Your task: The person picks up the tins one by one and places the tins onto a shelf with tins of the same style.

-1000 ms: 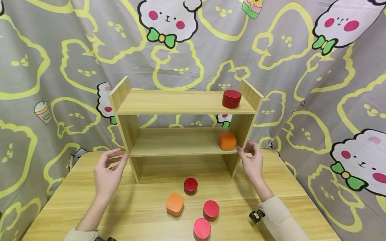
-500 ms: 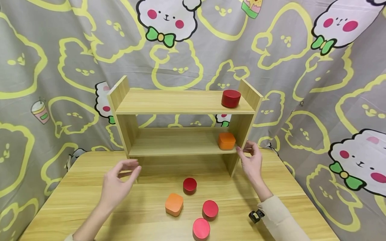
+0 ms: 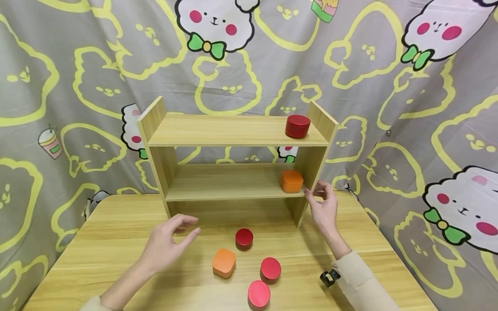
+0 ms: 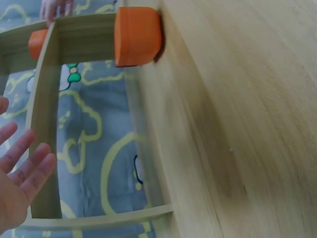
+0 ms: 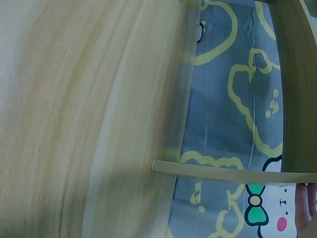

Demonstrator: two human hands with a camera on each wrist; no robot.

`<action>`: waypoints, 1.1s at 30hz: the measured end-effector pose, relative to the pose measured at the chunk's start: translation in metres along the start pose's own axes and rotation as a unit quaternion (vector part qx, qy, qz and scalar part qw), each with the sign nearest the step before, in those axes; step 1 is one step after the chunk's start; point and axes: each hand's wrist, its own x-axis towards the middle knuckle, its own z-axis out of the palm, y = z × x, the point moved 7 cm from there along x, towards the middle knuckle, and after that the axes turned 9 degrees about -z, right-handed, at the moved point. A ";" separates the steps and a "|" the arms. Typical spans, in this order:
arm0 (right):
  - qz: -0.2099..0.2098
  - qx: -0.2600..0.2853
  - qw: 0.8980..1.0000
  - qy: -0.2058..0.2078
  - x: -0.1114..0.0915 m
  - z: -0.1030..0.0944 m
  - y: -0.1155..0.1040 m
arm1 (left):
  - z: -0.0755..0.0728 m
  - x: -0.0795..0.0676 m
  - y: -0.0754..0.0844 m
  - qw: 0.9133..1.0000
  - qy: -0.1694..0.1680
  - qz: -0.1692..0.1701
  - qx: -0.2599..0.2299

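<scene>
A wooden shelf unit (image 3: 225, 129) stands on the table, and my right hand (image 3: 324, 209) pinches the edge of its right side panel at the middle board. In the right wrist view, fingers of the right hand (image 5: 304, 206) show beside the panel (image 5: 213, 171). My left hand (image 3: 167, 242) hovers over the table in front of the lower left of the shelf, thumb and fingers apart, holding nothing. To its right lie a square orange box (image 3: 224, 263) and three round red boxes, the closest to the shelf being a dark red box (image 3: 244, 239).
Another round red box (image 3: 297, 126) sits on the top board at the right. An orange box (image 3: 292, 181) stands on the middle board, also right. A patterned curtain (image 3: 233, 73) hangs behind the table (image 3: 101, 242).
My left hand has moved from beside the shelf's left panel to the right and toward me, over the table. The right hand stays at the right panel.
</scene>
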 end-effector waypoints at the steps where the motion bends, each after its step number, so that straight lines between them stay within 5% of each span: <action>1: 0.000 -0.002 1.000 0.000 0.000 0.000 0.000 | 0.002 0.000 0.001 1.000 -0.006 0.003 0.009; 12: -0.002 -0.006 1.000 -0.003 -0.001 0.000 -0.002 | 0.032 -0.011 0.003 0.991 -0.089 0.049 0.085; 25: -0.009 0.001 1.000 -0.006 -0.001 0.001 -0.001 | 0.067 -0.026 0.004 0.959 -0.212 0.099 0.161; 33: -0.009 -0.003 1.000 -0.004 -0.001 0.000 -0.002 | 0.083 -0.034 0.004 0.946 -0.229 0.144 0.179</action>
